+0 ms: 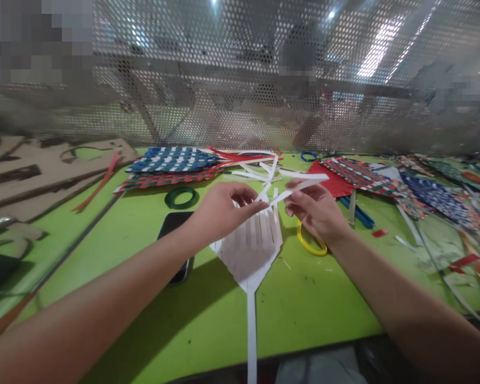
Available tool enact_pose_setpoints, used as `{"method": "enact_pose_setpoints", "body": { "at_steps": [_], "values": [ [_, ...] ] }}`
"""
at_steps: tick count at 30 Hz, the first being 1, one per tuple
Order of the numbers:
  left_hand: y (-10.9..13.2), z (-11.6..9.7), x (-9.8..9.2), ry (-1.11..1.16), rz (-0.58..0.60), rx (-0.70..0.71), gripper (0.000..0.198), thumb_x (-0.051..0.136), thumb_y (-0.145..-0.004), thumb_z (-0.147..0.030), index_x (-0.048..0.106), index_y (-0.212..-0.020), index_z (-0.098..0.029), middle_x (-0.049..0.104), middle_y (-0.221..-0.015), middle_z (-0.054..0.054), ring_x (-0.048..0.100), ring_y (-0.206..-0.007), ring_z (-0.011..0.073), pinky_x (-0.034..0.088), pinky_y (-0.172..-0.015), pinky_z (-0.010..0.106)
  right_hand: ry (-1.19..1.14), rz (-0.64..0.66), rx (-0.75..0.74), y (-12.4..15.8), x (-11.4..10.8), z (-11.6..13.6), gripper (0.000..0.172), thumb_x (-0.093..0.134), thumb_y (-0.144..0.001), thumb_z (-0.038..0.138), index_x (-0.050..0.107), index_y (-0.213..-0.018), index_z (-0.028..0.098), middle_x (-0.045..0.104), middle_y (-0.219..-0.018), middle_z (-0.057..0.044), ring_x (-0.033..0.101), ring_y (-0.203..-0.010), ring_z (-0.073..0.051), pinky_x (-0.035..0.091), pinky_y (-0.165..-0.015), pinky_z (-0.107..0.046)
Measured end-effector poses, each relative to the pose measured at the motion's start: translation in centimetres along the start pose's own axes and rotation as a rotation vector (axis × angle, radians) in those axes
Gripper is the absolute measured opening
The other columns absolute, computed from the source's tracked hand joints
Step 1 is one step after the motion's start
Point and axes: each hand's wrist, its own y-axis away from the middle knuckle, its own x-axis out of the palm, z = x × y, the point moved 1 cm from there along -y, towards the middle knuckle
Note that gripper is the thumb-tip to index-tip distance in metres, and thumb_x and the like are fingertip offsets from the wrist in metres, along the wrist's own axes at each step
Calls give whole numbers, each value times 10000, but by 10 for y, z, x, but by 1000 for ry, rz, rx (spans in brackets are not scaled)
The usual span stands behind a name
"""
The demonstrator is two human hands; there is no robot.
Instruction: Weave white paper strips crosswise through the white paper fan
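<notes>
While both forearms reach in from the bottom corners, the head view has the two hands close together over the middle of the surface [304, 298], a gap between them. Left hand [228, 210]: grip narrow, thumb and fingertips pinched on the lower end of a white strip [304, 185]. Right hand [316, 205]: grip also narrow, holding the same strip, which doubles back in a sharp fold beyond the fingers. Below the hands, a white slitted piece [250, 261] lies centre, its parallel bands running up under the left hand, its lower end tapering to a long narrow stem that points toward the person. More loose white ends [270, 170] cross just beyond it.

Left side: dark phone [174, 223] partly under the left forearm, green ring [170, 200] just past it, blue-and-white woven piece [174, 160] on top of a red-edged woven piece [164, 181], brown cardboard [44, 160] far left. Right side: yellow ring [314, 250] just beside the right hand, red piece [336, 181] behind that hand, red-green-white woven piece [362, 176] next to it, blue-and-white weave [438, 194] farther right. Perforated screen [224, 106] across the back; shapes behind it too blurred to tell.
</notes>
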Motion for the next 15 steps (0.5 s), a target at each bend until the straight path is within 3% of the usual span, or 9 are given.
{"method": "enact_pose_setpoints", "body": {
  "at_steps": [5, 11, 15],
  "values": [
    [5, -5, 5, 86, 59, -27, 415, 845, -760, -561, 718, -845, -175, 747, -770, 42, 644, -623, 153, 500, -555, 259, 103, 163, 63, 3, -2, -7, 260, 831, -866, 443, 760, -1011, 239, 714, -852, -5, 676, -726, -138, 599, -651, -281],
    [2, -2, 1, 223, 48, -134, 392, 845, -780, -539, 729, -869, -175, 775, -739, 58, 735, -657, 206, 598, -544, 293, 116, 156, 28, -3, -12, -4, 187, 765, -935, 393, 757, -1043, 241, 737, -926, -20, 701, -794, -154, 622, -734, -314],
    [1, -1, 2, 372, 10, -165, 367, 888, -756, -484, 745, -901, -178, 803, -761, 67, 799, -781, 256, 670, -672, 351, 198, 133, -25, -4, -14, 1, 167, 765, -923, 340, 746, -1055, 239, 746, -1058, -38, 709, -883, -168, 629, -762, -322]
  ]
}}
